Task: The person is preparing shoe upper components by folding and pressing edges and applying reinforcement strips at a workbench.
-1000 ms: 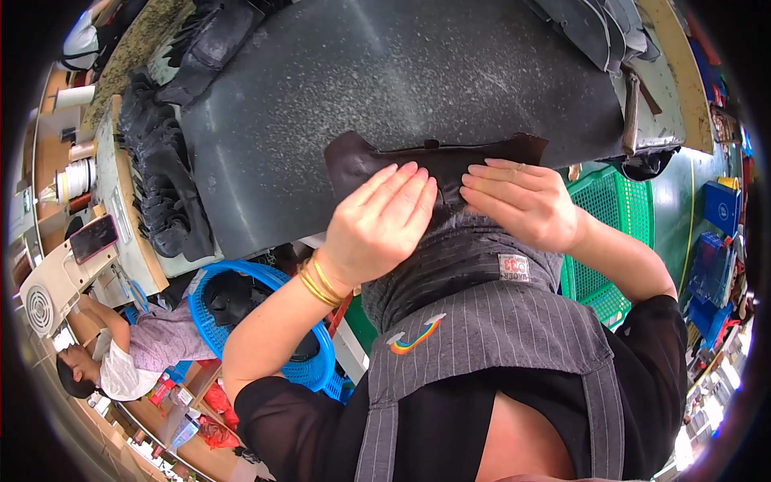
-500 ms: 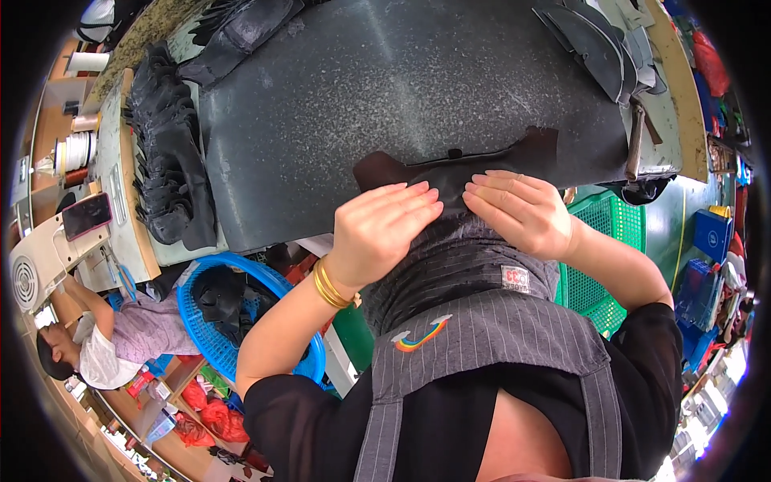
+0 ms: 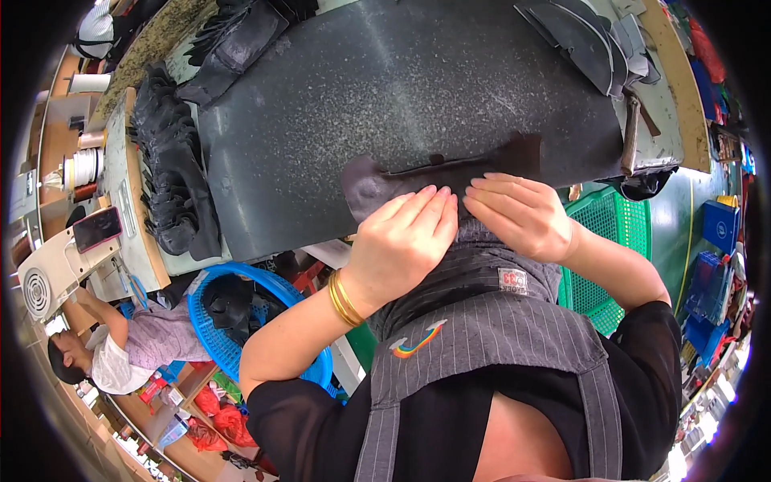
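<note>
A dark brown-black leather piece point(image 3: 482, 167), long and curved with wider ends, lies along the near edge of the dark work slab point(image 3: 321, 104). My left hand point(image 3: 405, 241), with gold bangles at the wrist, has its fingers together on the near side of the piece. My right hand point(image 3: 518, 215) mirrors it a little to the right, fingertips close to the left ones. Both hands are closed over the near edge of the leather, thumbs hidden beneath. A small dark nub point(image 3: 436, 159) shows at the piece's far edge.
Overlapping black cut pieces point(image 3: 173, 161) line the left side; more stacked pieces point(image 3: 241, 48) lie far left, curved ones point(image 3: 570, 40) far right. A hammer point(image 3: 631, 136) rests at right. A blue basket point(image 3: 217, 321) and green basket point(image 3: 606, 241) flank me. Another person point(image 3: 152, 337) is at left.
The leather piece has shifted slightly left and towards me, its left end now turned more into view. My left hand has moved right, closer to my right hand.
</note>
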`<state>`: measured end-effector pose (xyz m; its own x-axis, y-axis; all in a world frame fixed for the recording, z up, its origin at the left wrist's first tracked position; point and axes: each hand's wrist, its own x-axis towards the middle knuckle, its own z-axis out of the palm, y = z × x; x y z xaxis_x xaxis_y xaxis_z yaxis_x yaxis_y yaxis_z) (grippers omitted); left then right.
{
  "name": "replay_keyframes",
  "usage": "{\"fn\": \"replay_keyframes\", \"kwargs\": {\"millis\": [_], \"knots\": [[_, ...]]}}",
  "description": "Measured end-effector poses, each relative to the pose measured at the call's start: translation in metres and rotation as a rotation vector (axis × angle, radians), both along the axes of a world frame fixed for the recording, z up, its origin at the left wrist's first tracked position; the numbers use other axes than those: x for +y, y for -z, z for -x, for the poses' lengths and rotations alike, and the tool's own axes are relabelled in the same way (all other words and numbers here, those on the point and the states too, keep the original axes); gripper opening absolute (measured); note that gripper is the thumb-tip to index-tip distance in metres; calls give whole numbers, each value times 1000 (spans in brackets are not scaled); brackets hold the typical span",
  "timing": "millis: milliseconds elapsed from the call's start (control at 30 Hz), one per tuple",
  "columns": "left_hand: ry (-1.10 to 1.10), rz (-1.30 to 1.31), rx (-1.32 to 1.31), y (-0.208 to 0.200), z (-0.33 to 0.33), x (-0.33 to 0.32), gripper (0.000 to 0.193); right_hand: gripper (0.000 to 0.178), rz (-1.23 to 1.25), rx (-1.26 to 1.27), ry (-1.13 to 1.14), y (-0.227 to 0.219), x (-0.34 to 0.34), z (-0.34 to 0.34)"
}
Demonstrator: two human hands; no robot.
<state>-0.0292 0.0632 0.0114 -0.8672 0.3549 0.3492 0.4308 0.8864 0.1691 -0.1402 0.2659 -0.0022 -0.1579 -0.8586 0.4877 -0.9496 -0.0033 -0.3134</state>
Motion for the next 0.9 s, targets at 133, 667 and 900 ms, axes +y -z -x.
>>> {"fn": "replay_keyframes", "kwargs": {"millis": [133, 667, 900], "knots": [[-37, -175, -127, -9, -5, -13, 26, 38, -21, 53, 4, -2, -6, -3], [-47, -495, 44, 39, -46, -42, 30, 29, 66, 32, -137, -13, -37, -14], [-625, -149, 510, -24, -88, -135, 26, 37, 198, 190, 131, -64, -67, 30]]}}
